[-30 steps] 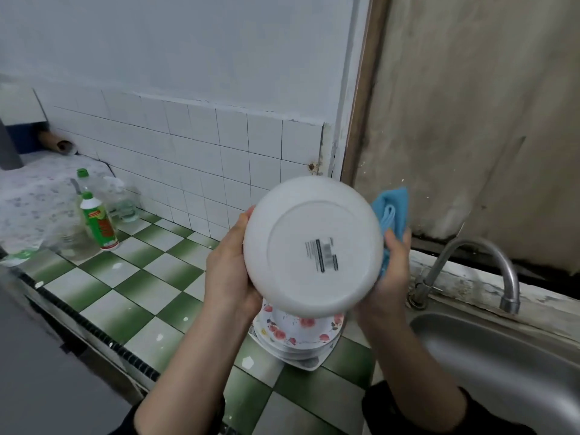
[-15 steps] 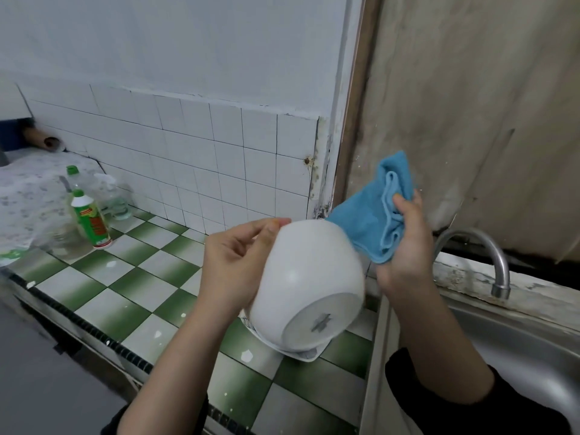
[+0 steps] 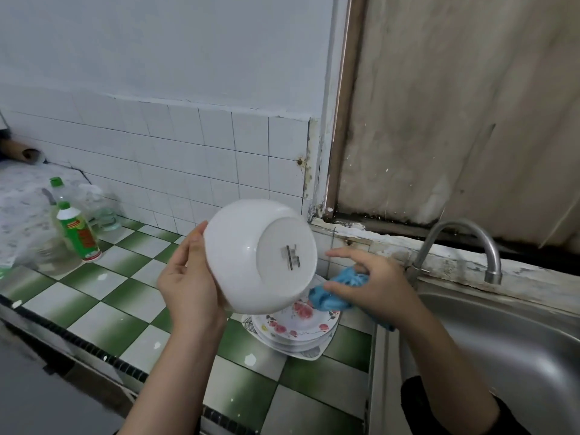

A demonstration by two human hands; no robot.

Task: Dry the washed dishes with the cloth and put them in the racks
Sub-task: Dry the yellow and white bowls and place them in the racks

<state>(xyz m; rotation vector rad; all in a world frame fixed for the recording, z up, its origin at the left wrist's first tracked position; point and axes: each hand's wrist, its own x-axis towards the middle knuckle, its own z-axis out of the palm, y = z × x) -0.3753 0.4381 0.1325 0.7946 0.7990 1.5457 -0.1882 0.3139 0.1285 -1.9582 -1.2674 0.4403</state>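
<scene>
1 bowl, 1 cloth, 1 plate stack, 2 green-capped bottles, 1 tap.

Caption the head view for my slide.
Left hand holds white bowl, base toward camera; right hand grips blue cloth near stacked plates.

The left hand and right hand are bare, as are the left forearm and right forearm. A black sleeve, pushed up and loosely bunched, covers the right arm near the elbow.
</scene>
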